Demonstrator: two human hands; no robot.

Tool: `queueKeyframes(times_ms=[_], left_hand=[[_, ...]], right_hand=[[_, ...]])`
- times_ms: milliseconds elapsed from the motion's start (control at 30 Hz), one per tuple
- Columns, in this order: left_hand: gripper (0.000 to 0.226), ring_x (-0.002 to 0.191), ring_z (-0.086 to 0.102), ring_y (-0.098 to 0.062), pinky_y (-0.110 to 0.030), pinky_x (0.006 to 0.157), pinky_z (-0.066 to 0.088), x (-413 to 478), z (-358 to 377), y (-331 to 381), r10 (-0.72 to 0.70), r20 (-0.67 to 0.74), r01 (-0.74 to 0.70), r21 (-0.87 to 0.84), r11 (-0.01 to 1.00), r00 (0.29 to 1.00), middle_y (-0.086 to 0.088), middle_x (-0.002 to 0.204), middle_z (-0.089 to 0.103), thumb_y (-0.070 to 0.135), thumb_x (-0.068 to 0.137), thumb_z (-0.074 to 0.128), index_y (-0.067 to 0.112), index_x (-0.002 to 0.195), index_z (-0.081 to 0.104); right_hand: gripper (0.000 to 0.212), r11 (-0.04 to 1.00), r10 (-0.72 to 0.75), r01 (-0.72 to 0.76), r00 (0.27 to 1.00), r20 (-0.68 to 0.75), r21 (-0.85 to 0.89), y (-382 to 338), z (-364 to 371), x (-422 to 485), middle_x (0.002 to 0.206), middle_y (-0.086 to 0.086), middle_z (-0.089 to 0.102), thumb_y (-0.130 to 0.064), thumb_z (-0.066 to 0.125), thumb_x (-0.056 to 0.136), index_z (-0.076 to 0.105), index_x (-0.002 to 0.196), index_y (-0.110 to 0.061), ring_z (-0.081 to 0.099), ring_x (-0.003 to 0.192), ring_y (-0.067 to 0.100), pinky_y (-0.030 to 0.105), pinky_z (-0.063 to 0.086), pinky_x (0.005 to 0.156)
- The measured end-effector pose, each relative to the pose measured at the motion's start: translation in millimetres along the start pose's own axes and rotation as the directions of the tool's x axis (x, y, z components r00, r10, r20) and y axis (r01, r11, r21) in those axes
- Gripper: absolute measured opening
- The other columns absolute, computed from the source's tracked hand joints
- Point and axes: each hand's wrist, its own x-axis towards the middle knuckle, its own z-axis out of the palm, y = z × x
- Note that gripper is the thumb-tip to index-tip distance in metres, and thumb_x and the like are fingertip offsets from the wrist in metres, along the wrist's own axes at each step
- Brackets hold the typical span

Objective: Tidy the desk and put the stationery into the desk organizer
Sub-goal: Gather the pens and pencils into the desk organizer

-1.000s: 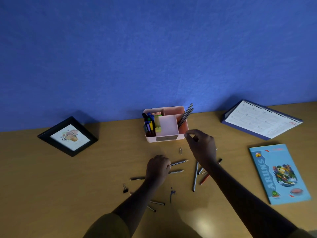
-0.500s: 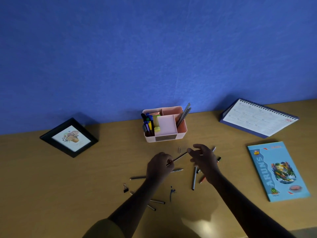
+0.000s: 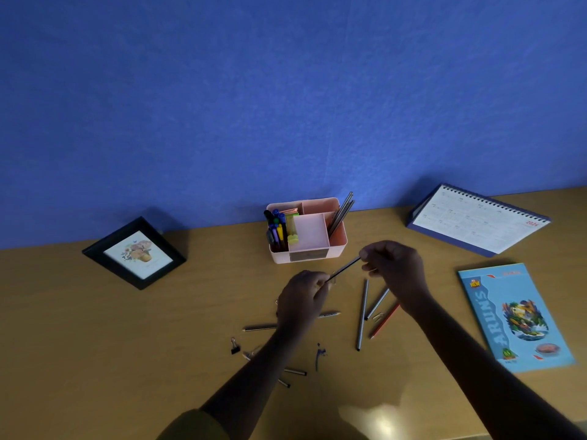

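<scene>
Pinching slim dark pencil (image 3: 344,268) at both ends, left hand (image 3: 303,296) and right hand (image 3: 395,269), just before pink plastic desk organizer (image 3: 337,253); I read handover, next needs right-hand drop into it

Held pencil (image 3: 344,268): both ends buried in left hand (image 3: 303,295) and right hand (image 3: 394,268). Left hand covers the middle of a pen (image 3: 328,314) lying on the desk (image 3: 127,360). Left forearm (image 3: 254,376) hides parts of two stubs (image 3: 295,372). Both arms run off the bottom edge. Calendar (image 3: 476,223) print too small to read. Small blue item (image 3: 319,355): can't identify.
</scene>
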Motion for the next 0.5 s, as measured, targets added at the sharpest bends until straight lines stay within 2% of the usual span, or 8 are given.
queueKeyframes(times_ms=[133, 267, 333, 400, 500], left_hand=[[0.021, 0.091, 0.067, -0.002, -0.022, 0.074, 0.059, -6.1, 3.7, -9.2, -0.063, 0.088, 0.058, 0.054, 0.997, 0.994, 0.010, 0.106, 0.075, 0.031, 0.097, 0.075, 0.024, 0.117, 0.076], [0.022, 0.097, 0.066, 0.000, -0.016, 0.079, 0.053, -20.4, 6.1, -17.8, -0.108, 0.181, 0.090, 0.104, 0.991, 0.978, 0.012, 0.111, 0.074, 0.034, 0.098, 0.074, 0.026, 0.118, 0.075], [0.025, 0.101, 0.066, -0.004, -0.022, 0.082, 0.056, -26.7, 7.3, -21.8, -0.134, 0.210, 0.108, 0.131, 0.986, 0.969, 0.012, 0.112, 0.073, 0.038, 0.096, 0.075, 0.027, 0.118, 0.075], [0.029, 0.104, 0.066, -0.007, -0.029, 0.087, 0.058, -30.0, 8.1, -24.5, -0.157, 0.236, 0.115, 0.180, 0.977, 0.959, 0.011, 0.113, 0.073, 0.040, 0.094, 0.077, 0.027, 0.120, 0.075], [0.033, 0.107, 0.065, -0.010, -0.032, 0.090, 0.056, -31.5, 9.3, -26.9, -0.175, 0.269, 0.102, 0.263, 0.959, 0.947, 0.009, 0.115, 0.073, 0.042, 0.093, 0.078, 0.027, 0.122, 0.075]], right_hand=[[0.005, 0.984, -0.151, 0.142, 0.985, -0.083, -0.104, -24.6, -16.8, 21.7, 0.085, -0.007, 0.080, -0.023, 0.076, 0.099, 0.080, 0.100, -0.021, 0.077, 0.075, 0.013, 0.031, 0.064, 0.066], [0.009, 0.920, -0.333, 0.301, 0.938, -0.095, -0.250, -44.7, -20.4, 46.5, 0.090, -0.009, 0.079, -0.021, 0.074, 0.100, 0.080, 0.105, -0.017, 0.076, 0.074, 0.004, 0.026, 0.062, 0.066], [0.009, 0.885, -0.385, 0.346, 0.920, -0.071, -0.312, -51.5, -15.6, 59.2, 0.094, -0.009, 0.079, -0.019, 0.073, 0.101, 0.080, 0.105, -0.016, 0.074, 0.072, 0.001, 0.024, 0.061, 0.066], [0.009, 0.832, -0.429, 0.376, 0.902, -0.043, -0.408, -54.6, -6.6, 72.1, 0.093, -0.007, 0.079, -0.018, 0.072, 0.101, 0.080, 0.103, -0.016, 0.074, 0.070, 0.003, 0.029, 0.061, 0.065], [0.011, 0.733, -0.465, 0.395, 0.885, 0.016, -0.554, -51.9, 10.2, 89.5, 0.094, -0.006, 0.080, -0.015, 0.070, 0.102, 0.080, 0.103, -0.018, 0.073, 0.073, 0.006, 0.037, 0.064, 0.064]])
